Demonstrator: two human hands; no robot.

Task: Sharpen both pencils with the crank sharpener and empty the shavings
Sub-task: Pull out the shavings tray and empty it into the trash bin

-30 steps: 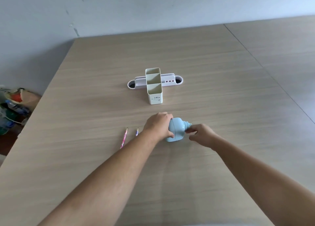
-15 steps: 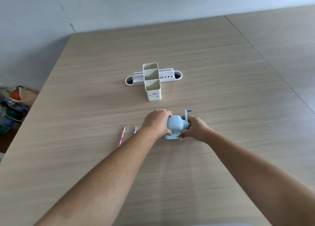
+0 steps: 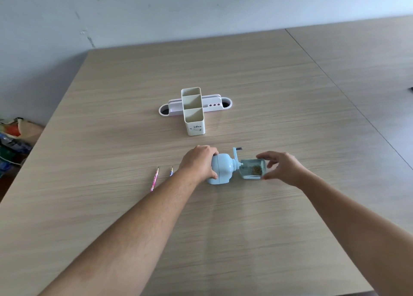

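A light blue crank sharpener point(image 3: 221, 170) stands on the wooden table point(image 3: 223, 72), its crank point(image 3: 236, 153) pointing up at the back. My left hand point(image 3: 199, 162) grips the sharpener's left side. My right hand point(image 3: 282, 167) holds the clear shavings drawer point(image 3: 252, 169), pulled out to the right of the sharpener, with brown shavings inside. Two pencils lie to the left: a pink patterned pencil point(image 3: 154, 179) and a second pencil point(image 3: 171, 171), mostly hidden under my left forearm.
A cream pencil holder point(image 3: 194, 117) with three compartments stands farther back, across a white tray-like organiser point(image 3: 214, 103). Bags and clutter point(image 3: 13, 139) sit on the floor past the table's left edge. A second table point(image 3: 368, 61) adjoins on the right.
My right hand left the crank side and drew the clear shavings drawer out to the right. My left hand stayed on the sharpener body.
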